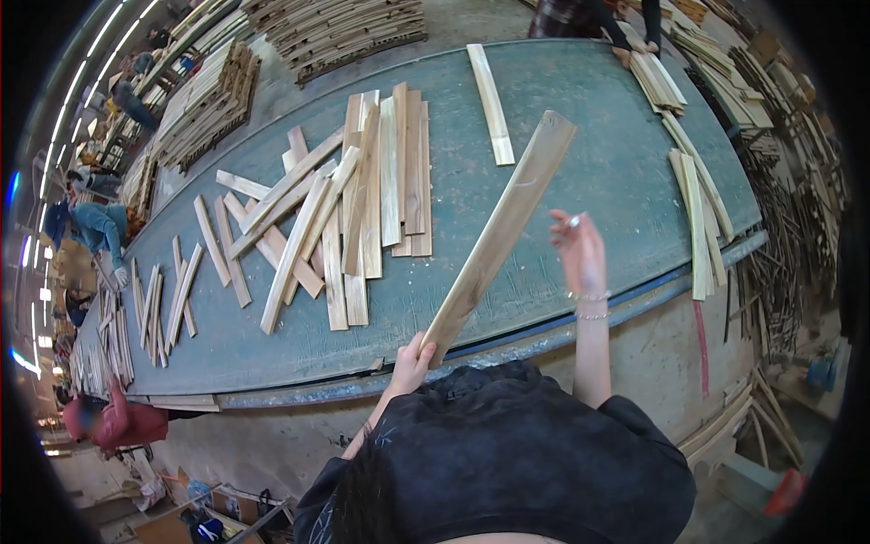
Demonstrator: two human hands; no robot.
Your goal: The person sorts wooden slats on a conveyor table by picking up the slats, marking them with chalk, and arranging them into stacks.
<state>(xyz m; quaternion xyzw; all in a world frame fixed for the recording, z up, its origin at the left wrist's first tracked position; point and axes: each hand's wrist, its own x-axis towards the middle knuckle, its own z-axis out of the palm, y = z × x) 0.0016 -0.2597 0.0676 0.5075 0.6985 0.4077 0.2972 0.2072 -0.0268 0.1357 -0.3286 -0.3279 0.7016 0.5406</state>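
My left hand is closed round the near end of a long wooden board. The board slants up and away over the green tabletop, its far end raised towards the camera. To the right of the board, my right hand is lifted above the table, apart from the wood, with its fingers curled in. A small whitish thing shows at those fingertips, too small to name. Left of the held board lies a loose pile of wooden boards, several of them crossed over one another. One pale board lies alone beyond the held one.
Pale boards overhang the table's right edge. At the far right corner, a co-worker's hands touch a stack of boards. More people stand along the left side. Stacked lumber rises behind the table.
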